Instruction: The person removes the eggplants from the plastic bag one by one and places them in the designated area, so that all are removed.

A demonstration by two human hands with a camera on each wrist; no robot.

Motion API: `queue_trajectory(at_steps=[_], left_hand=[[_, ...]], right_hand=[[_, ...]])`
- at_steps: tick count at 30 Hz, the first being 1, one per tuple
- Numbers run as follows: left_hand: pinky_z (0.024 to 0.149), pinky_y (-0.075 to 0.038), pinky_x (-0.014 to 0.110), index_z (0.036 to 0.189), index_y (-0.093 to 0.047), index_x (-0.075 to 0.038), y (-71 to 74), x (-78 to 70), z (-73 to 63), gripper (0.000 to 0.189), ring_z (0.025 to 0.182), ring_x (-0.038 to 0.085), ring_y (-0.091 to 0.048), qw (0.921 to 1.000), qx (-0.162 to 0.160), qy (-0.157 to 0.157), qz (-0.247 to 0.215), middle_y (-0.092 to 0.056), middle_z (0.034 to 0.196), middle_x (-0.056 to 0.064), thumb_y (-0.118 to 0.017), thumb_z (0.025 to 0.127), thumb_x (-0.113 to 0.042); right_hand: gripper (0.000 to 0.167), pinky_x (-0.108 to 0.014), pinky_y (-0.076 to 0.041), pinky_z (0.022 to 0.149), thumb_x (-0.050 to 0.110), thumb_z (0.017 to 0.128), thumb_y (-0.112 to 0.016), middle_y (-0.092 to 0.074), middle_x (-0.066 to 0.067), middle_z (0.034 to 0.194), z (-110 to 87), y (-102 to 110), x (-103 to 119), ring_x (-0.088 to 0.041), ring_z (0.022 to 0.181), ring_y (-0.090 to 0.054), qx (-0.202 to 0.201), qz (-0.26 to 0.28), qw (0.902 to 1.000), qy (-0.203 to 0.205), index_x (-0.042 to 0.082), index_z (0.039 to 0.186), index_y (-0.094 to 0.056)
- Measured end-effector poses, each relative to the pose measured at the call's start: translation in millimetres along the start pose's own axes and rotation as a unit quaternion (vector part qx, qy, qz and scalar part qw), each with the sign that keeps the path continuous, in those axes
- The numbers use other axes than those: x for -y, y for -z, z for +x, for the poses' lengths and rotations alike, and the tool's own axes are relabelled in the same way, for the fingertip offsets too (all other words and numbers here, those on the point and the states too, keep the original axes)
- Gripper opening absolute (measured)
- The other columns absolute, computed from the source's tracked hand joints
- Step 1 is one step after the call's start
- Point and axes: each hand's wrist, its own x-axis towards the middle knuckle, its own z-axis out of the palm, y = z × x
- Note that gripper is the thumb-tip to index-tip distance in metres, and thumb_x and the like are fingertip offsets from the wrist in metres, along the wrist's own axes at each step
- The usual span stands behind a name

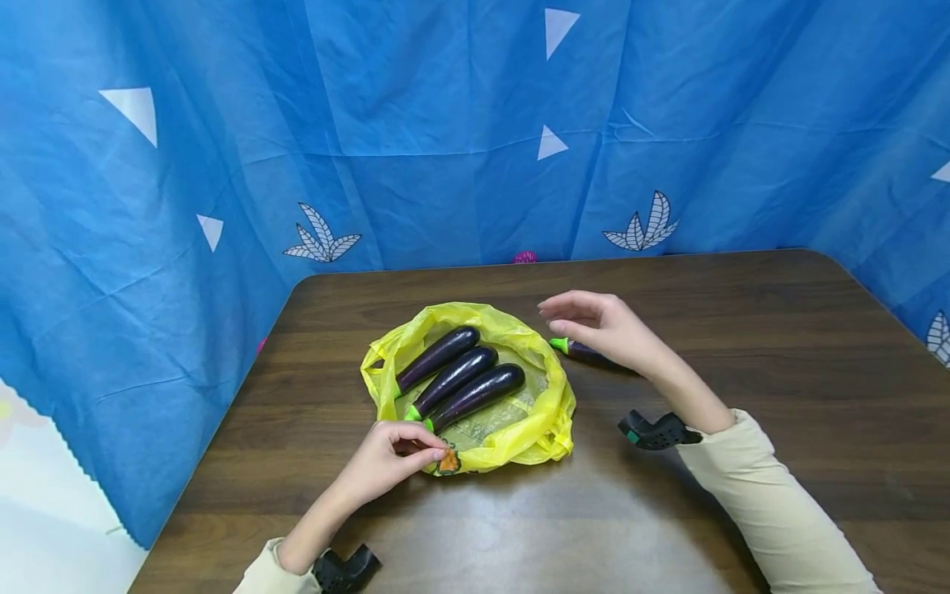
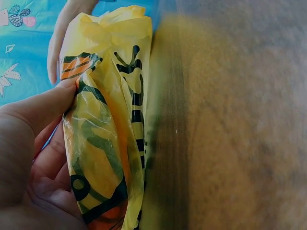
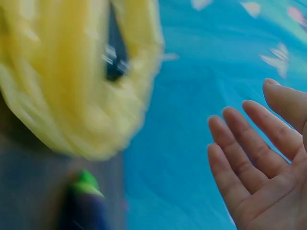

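A yellow plastic bag lies spread open on the table, its rim rolled into a ring. Three dark purple eggplants rest side by side inside it, green stem ends toward the left hand. My left hand pinches the bag's near rim between thumb and fingers; the left wrist view shows printed yellow plastic in that grip. Above the table at the bag's right side, my right hand is held with relaxed fingers and nothing in them. Partly hidden below it lies another eggplant, its green stem end toward the bag.
The brown wooden table extends well to the right of the bag. A blue patterned curtain hangs along its back edge and left side. Black camera mounts are strapped to both wrists.
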Motion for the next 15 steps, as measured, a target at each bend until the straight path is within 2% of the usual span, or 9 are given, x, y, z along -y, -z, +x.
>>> queue_trajectory(at_steps=[3,6,11,15], left_hand=[[0.055,-0.053,0.028,0.088,-0.071,0.001,0.5,0.5,0.0,0.006,0.069,0.018,-0.064,1.0000,0.000,-0.001,0.000,-0.069,0.083,0.006,-0.067,0.084,0.002],[0.056,-0.053,0.028,0.090,-0.072,-0.001,1.1,5.6,-1.1,0.007,0.070,0.015,-0.064,1.0000,-0.001,-0.003,-0.005,-0.069,0.084,0.004,-0.068,0.086,-0.005],[0.055,-0.053,0.028,0.090,-0.072,-0.001,1.3,6.5,-1.3,0.007,0.070,0.014,-0.064,1.0000,-0.002,-0.002,-0.005,-0.069,0.084,0.004,-0.068,0.086,-0.004],[0.055,-0.053,0.027,0.088,-0.072,0.000,0.8,4.0,0.0,0.007,0.069,0.013,-0.063,1.0000,-0.001,0.002,-0.002,-0.069,0.084,0.004,-0.067,0.084,0.002]], right_hand=[[0.029,-0.033,-0.050,0.083,0.015,0.092,-0.062,-0.063,-0.013,0.112,6.9,-24,-6,-0.020,0.099,-0.059,0.020,0.005,0.9998,0.006,0.001,0.117,-0.062],[0.028,-0.034,-0.050,0.082,0.015,0.093,-0.061,-0.063,-0.014,0.111,12.4,-40,-14,-0.020,0.100,-0.059,0.041,0.005,0.9991,0.012,-0.002,0.115,-0.062],[0.028,-0.034,-0.049,0.084,0.013,0.093,-0.060,-0.063,-0.016,0.110,21.2,-56,-27,-0.024,0.100,-0.060,0.059,0.010,0.9982,0.004,-0.005,0.115,-0.062],[0.029,-0.034,-0.048,0.085,0.014,0.093,-0.060,-0.064,-0.014,0.109,24.7,-62,-35,-0.023,0.100,-0.060,0.074,-0.013,0.9968,-0.029,-0.005,0.116,-0.062]])
